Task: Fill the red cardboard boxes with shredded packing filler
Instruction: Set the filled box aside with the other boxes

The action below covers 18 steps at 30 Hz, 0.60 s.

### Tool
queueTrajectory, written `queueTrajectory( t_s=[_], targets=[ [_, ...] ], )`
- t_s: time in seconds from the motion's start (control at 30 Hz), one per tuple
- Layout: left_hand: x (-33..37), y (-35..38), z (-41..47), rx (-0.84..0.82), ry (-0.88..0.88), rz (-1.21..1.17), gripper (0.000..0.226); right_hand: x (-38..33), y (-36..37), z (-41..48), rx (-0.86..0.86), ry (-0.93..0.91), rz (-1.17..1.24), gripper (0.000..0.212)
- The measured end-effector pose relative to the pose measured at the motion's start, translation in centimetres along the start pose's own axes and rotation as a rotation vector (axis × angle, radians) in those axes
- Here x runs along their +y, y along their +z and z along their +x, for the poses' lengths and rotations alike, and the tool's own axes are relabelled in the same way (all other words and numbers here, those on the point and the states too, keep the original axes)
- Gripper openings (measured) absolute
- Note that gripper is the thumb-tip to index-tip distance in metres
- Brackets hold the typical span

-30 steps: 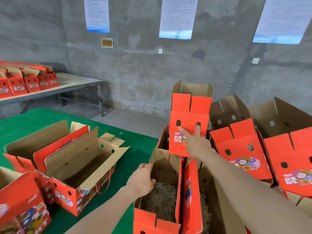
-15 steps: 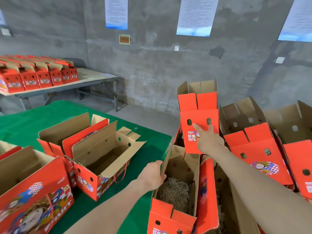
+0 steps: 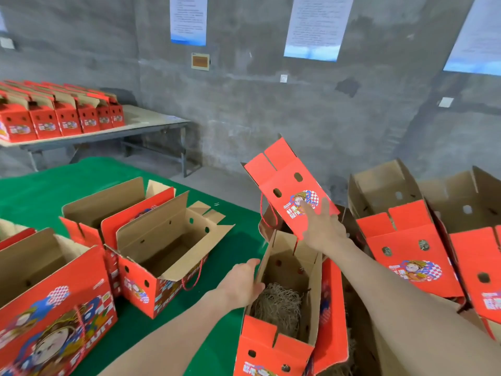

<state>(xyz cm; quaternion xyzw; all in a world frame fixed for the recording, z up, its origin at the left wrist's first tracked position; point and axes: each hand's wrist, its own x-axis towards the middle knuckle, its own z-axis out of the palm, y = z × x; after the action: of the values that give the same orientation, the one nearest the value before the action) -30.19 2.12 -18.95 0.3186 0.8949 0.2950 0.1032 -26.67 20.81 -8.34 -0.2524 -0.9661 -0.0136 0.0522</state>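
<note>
Evidently the tall red cardboard box with a cartoon print (image 3: 290, 191) has just left its place. A moment ago it stood upright at the back of the cluster; it is now tipped over to the left with its split top flaps pointing up and away. The right hand (image 3: 322, 229) was already on its face then. The view has also swung left, bringing more of the green-covered table (image 3: 54, 185) into sight.

My reading is that this box is being pulled out of the stack as the next one to fill, so the step in hand is fetching, not stuffing.

The right hand's fingers (image 3: 326, 210) lie straight and spread against the printed face, just below the two punched holes. No curl shows, though motion blur hides the thumb.

The left hand (image 3: 244, 283) grips the left wall of the open red cardboard box nearest the person (image 3: 311, 267), steadying it. Its fingers are hooked over the cardboard edge.

The brown shredded paper filler (image 3: 276, 305) sits in the bottom of that box, just beside the left hand and below it. It lies well below the right hand, and neither hand touches it. The layer looks shallow.

An empty open red box (image 3: 162, 248) waits on the green table to the left. A row of closed red boxes (image 3: 67, 118) stands on the far grey table (image 3: 151, 126).
</note>
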Motion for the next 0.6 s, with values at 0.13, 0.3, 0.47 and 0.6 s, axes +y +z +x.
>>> queueTrajectory(
  t_s=[0.13,0.3,0.47,0.6],
  targets=[
    [-0.7,-1.5,-1.3,0.122,-0.005,-0.072,0.059,-2.4,-0.6,-1.5,0.341,-0.236,0.155,0.032],
    [-4.3,-4.5,-5.4,0.363,-0.142,-0.287,0.040,-9.2,-0.2,-6.3,0.484,-0.637,0.304,0.007],
    [-10.6,-10.1,-12.0,0.853,-0.261,-0.330,0.027,-16.6,0.6,-10.4,0.358,-0.816,0.317,0.015],
    [-17.8,-16.9,-17.5,1.073,-0.504,-0.008,0.042,-21.7,1.5,-12.8,0.191,-0.883,0.286,0.036]
  ],
)
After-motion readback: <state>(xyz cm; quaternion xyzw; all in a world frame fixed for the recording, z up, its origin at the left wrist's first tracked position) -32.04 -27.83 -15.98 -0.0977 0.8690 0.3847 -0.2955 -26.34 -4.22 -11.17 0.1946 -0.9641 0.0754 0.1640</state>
